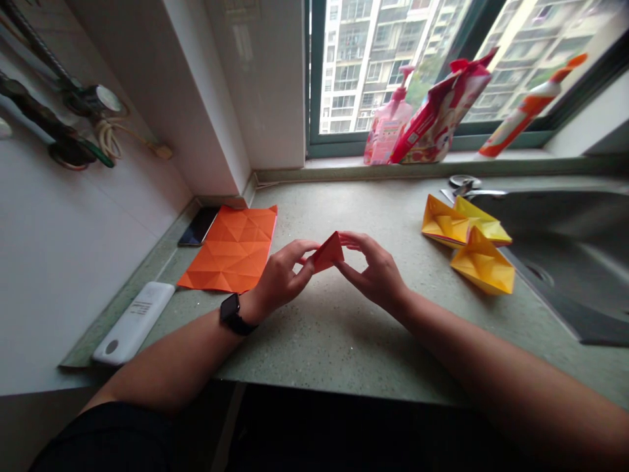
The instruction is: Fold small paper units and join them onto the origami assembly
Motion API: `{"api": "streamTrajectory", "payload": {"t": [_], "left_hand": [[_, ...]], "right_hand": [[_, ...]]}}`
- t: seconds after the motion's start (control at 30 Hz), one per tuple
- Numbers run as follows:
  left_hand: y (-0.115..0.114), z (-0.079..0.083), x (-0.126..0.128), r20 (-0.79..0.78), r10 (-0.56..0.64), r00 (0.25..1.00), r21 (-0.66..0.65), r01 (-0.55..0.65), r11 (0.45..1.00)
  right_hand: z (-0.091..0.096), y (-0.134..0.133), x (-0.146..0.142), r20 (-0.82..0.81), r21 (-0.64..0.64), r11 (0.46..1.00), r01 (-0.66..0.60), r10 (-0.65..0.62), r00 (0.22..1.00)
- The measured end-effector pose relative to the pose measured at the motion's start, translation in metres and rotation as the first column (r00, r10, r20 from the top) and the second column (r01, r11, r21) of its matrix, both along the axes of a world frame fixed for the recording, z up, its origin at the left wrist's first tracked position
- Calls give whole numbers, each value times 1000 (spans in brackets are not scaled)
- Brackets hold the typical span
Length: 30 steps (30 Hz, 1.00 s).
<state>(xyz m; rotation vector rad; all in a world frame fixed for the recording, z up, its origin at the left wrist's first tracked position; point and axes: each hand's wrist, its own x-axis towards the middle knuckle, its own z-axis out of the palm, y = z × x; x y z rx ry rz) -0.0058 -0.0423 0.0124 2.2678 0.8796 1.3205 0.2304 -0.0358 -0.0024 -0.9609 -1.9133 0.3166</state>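
A small folded piece of red-orange paper (329, 253), triangular in outline, is held between my two hands above the counter. My left hand (285, 270), with a black watch on its wrist, pinches the paper's lower left corner between thumb and fingers. On the other side my right hand (371, 265) grips the right edge, thumb below and fingers behind the top. Some of the fingertips are hidden behind the paper. Left of my left hand lies a creased orange sheet (228, 246). Folded yellow paper boats (484, 262) are grouped at the right, beside the sink.
A dark phone (199, 226) lies partly beside the orange sheet, and a white power bank (133, 322) rests near the left wall. The metal sink (580, 262) is at the right. On the windowsill stand a pink pump bottle (388, 128), a red bag (442, 115) and an orange-white bottle (528, 111).
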Motion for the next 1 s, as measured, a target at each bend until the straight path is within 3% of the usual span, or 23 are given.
{"api": "streamTrajectory", "payload": {"t": [0.1,0.23,0.33,0.53,0.63,0.73,0.9,1.0], "left_hand": [[2,-2,-2,64,-20,998,-36,23,999],[2,-2,-3,100,-134,986,-108,144,984],[2,1,-4,67,-164,984,-75,169,983],[3,0,-5,-59,-3,998,74,7,997],[5,-4,-4,-52,102,993,83,-97,992],[5,-6,-1,-27,122,992,26,-121,992],[6,-8,0,132,68,989,-161,-46,986],[12,-11,-4,265,14,964,-376,90,922]], "right_hand": [[2,3,1,-32,-12,999,-43,43,999],[5,5,3,-39,-9,993,-114,114,993],[7,4,3,-32,6,987,-159,159,987],[7,0,0,9,121,992,34,-35,999],[4,-5,-3,19,103,994,41,-43,999],[-1,-10,-8,48,3,1000,3,-3,999],[-5,-10,-11,1,-143,990,-9,9,1000],[-2,-6,-6,-137,-214,973,-89,60,989]]}}
